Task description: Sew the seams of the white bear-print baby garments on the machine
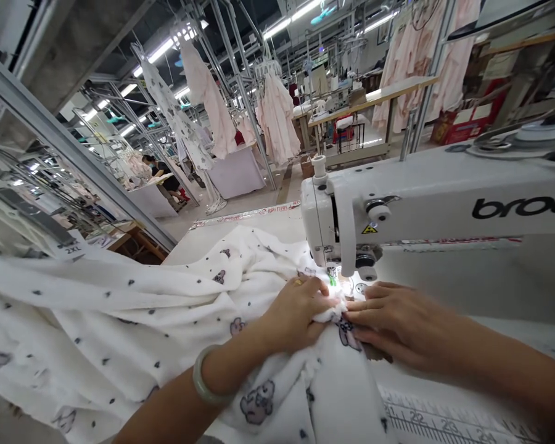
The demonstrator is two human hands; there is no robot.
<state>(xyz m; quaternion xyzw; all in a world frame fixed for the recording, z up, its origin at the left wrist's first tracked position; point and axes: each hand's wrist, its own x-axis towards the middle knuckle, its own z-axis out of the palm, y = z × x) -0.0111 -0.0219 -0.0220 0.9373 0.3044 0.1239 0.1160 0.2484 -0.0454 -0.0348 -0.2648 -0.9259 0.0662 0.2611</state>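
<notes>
A white printed fabric [134, 314] with small grey animal motifs spreads over the sewing table and off its left side. My left hand [296, 311], with a pale bangle on the wrist, is closed on a bunched fold of the fabric just in front of the needle. My right hand [393, 324] lies on the fabric to the right of it, fingers stretched out and pressed flat, fingertips meeting the left hand. Both hands sit below the head of a white sewing machine [425, 203], whose presser foot [335, 277] is lit just beyond my fingers.
A printed ruler [444, 422] runs along the table's near right edge. Pale garments hang on overhead racks [272, 111] across the workshop. A metal frame [74, 154] slants along the left. A person [164, 176] works at a far table on the left.
</notes>
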